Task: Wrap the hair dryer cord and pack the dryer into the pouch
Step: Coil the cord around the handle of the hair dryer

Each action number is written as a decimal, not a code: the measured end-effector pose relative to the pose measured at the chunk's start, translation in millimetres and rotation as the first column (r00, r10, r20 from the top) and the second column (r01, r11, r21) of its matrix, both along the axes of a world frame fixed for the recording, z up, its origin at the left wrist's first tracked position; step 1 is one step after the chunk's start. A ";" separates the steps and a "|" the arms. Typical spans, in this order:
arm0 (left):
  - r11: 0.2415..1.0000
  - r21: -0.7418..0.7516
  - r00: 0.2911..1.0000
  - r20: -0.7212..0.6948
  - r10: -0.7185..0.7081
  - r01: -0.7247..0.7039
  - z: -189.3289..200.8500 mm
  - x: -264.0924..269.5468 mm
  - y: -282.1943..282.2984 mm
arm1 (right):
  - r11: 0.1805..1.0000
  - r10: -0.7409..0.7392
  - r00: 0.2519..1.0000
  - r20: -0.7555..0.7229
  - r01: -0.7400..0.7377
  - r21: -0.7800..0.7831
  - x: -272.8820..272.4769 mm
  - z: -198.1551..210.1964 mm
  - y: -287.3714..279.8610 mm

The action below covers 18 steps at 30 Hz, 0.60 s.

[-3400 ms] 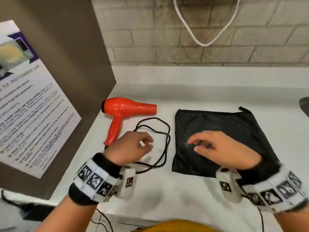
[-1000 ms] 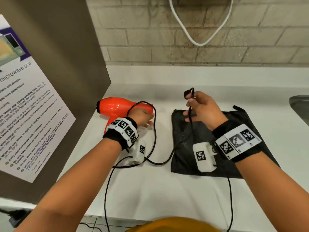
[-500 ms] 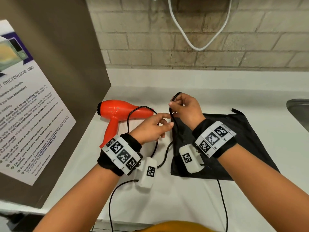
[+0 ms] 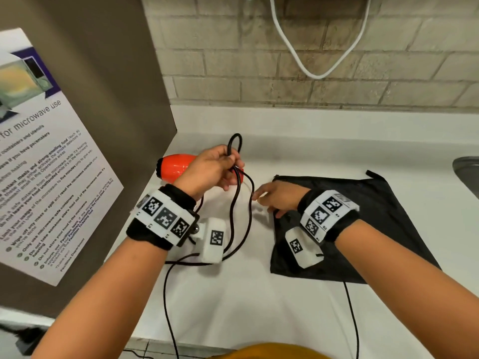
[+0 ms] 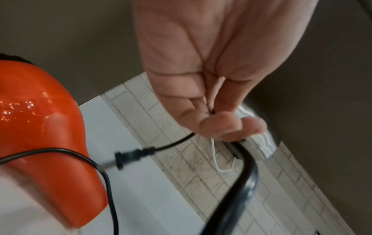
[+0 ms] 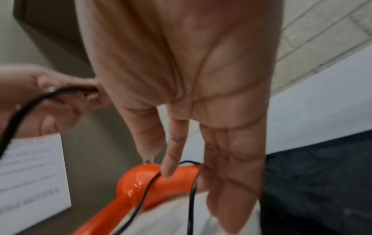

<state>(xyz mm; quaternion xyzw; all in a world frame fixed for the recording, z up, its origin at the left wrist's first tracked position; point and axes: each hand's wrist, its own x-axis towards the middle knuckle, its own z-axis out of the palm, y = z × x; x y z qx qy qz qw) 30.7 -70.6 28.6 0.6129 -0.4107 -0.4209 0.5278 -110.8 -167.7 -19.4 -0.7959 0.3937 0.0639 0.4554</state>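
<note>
White, smooth countertop meets a wall of pale, rough-textured brick in the head view, with a brown panel bearing a printed microwave-use notice at left. On the counter lies a glossy orange plastic hair dryer, its barrel partly hidden by the left hand. That hand is raised above the dryer, fingers curled round a doubled section of thin black rubber cord; a small loop stands above the fist and two strands hang down to the counter. The right hand lies low between the hanging strands and a flat, square pouch of matte black fabric, fingers extended towards the cord and holding nothing. The pouch lies flat on the counter to the right of the dryer. A white cable sags against the brick, and a grey metal sink rim shows at far right.

Left wrist view: the left hand pinches the cord between thumb and curled fingers; the black two-pin plug hangs in the air beyond the fingers, beside the shiny orange dryer body.

Right wrist view: the right hand is spread, fingers straight, above the dryer; two cord strands cross the dryer. The index fingertip is close to one strand; contact cannot be judged. The pouch shows dark and finely woven at right.
</note>
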 end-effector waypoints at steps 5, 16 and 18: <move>1.000 -0.002 0.998 -0.052 -0.023 0.023 11.1 4.7 -0.4 | 0.969 -0.249 0.969 -0.006 0.248 -0.006 32.0 -16.1 -1.4; 0.997 -0.041 0.980 0.190 -0.063 0.072 28.8 13.3 -1.9 | 0.873 -0.484 0.812 0.326 0.421 0.248 11.3 4.6 -16.2; 0.994 -0.097 0.978 0.208 -0.030 0.051 32.4 12.8 -5.6 | 0.845 -0.533 0.771 0.349 0.461 0.272 -1.2 10.4 -17.7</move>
